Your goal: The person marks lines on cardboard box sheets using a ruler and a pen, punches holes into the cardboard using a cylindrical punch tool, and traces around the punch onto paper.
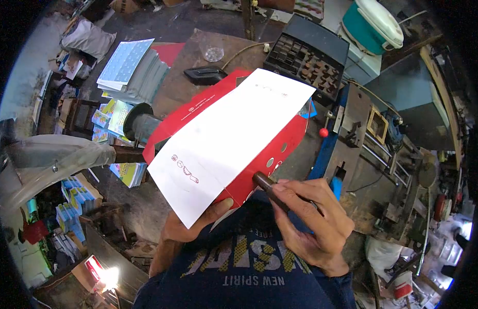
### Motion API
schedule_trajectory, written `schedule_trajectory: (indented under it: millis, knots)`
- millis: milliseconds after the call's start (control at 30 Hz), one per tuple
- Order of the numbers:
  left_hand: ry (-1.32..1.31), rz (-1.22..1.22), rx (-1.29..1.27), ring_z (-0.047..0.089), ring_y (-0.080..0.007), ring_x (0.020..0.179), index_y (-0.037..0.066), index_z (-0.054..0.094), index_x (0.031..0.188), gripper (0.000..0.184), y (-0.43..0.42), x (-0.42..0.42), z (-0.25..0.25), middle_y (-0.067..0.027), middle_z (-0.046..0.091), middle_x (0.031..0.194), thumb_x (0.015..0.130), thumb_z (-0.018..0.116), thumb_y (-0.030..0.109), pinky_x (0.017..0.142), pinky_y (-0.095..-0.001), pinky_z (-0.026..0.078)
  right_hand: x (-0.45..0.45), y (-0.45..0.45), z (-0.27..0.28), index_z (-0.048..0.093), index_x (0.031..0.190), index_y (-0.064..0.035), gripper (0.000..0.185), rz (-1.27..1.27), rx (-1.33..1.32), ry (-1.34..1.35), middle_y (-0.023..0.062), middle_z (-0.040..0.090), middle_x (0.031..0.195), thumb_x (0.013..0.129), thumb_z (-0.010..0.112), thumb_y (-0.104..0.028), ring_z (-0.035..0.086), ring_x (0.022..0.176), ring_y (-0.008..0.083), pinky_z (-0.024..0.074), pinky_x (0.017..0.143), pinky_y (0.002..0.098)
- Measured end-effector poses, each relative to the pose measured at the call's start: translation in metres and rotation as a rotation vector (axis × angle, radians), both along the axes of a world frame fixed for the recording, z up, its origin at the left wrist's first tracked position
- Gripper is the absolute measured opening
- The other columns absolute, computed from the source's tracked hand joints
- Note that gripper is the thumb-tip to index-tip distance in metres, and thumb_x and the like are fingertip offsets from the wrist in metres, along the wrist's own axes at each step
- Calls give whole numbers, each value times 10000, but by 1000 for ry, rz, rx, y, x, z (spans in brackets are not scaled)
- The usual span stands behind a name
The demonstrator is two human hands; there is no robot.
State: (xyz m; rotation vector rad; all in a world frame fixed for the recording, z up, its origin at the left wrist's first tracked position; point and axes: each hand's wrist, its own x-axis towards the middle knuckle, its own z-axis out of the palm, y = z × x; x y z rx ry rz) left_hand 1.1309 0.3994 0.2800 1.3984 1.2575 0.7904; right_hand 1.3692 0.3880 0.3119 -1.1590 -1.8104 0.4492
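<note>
A large white sheet [223, 129] with small printed drawings lies tilted over a red card piece [244, 181] that has round holes along its near edge. My left hand [198, 224] grips the lower corner of both, its thumb on the red surface. In my right hand [313, 219] is a dark brown cylindrical tool [270, 191], pinched between thumb and fingers, with its tip against the red card near the holes. More red card [187, 116] with small white print shows beyond the white sheet.
A black case [311, 56] of small metal pieces lies at the back. Stacked printed sheets [133, 72] stand at the left. A black mouse-like object [205, 75], a red ball knob [323, 132] and a metal machine [352, 129] are nearby.
</note>
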Motion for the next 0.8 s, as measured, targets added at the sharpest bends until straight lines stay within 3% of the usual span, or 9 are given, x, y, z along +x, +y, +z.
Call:
schedule_trajectory:
  millis: [67,367,800]
  knots:
    - [112,-66,164,658,-247,1044,20,674,1175,352,2,1,3,-127,699,1117,874,788,164,907,-376,513,1,0,1,697,1088,100,438,5,4,0,219,673,1036,656,760,138,680,846,323,566,709,355]
    - [23,-54,234,664,-264,1023,23,673,1180,369,3,2,2,-129,705,1111,854,800,140,896,-377,515,6,2,4,704,1073,99,438,28,43,-30,221,680,1033,641,763,130,676,830,315,566,696,353]
    - [29,-37,139,663,-255,1013,15,673,1164,371,-2,-1,9,-124,703,1087,854,806,167,875,-365,521,5,-1,4,694,1067,119,427,52,60,-40,235,661,1027,646,764,117,674,837,325,572,702,352]
